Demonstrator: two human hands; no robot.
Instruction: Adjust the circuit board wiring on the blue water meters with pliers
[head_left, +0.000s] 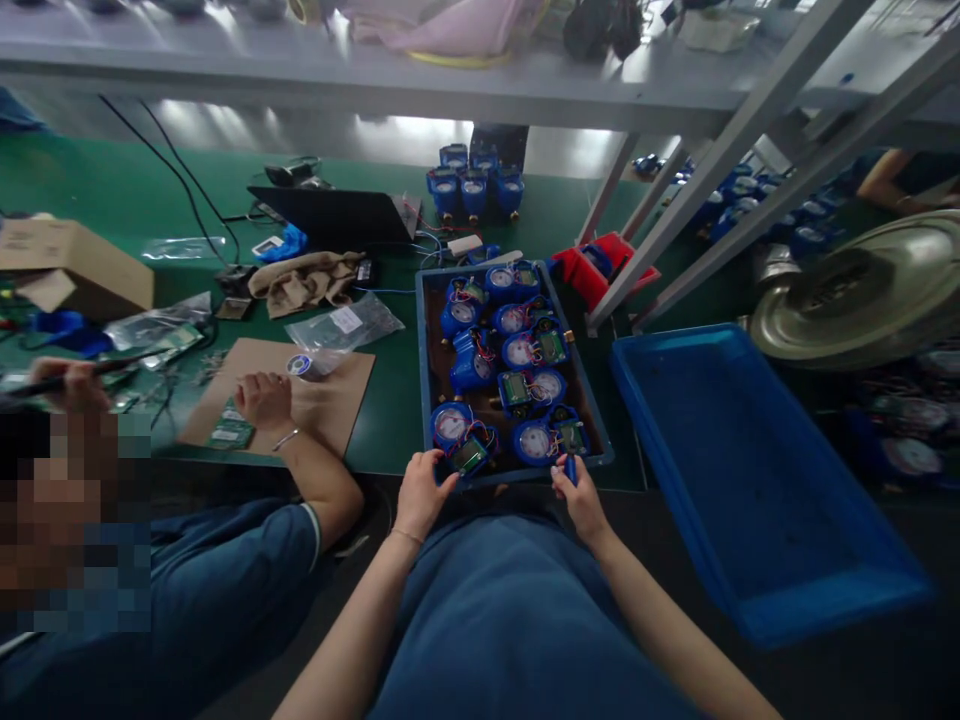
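Observation:
A blue-grey tray (pixel 425 350) in front of me holds several blue water meters (pixel 474 368) with round dials, loose wires and green display boards. At its near left corner, my left hand (pixel 421 493) has thumb and fingers closed at the edge of a tilted display board (pixel 469 456). That board hangs by wires beside a meter dial (pixel 451 424). My right hand (pixel 579 500) is closed around a short blue handle (pixel 571 469) at the near right edge, beside another meter (pixel 535 441). The handle's tip is hidden or too small to make out.
At the right an empty blue bin (pixel 765 480) overlaps the table edge, below a large metal disc (pixel 862 290). A red bin (pixel 600 268) stands behind by shelf posts. On the left, a co-worker's hand (pixel 266 400) rests over a brown board (pixel 337 400). A laptop (pixel 337 215) stands behind.

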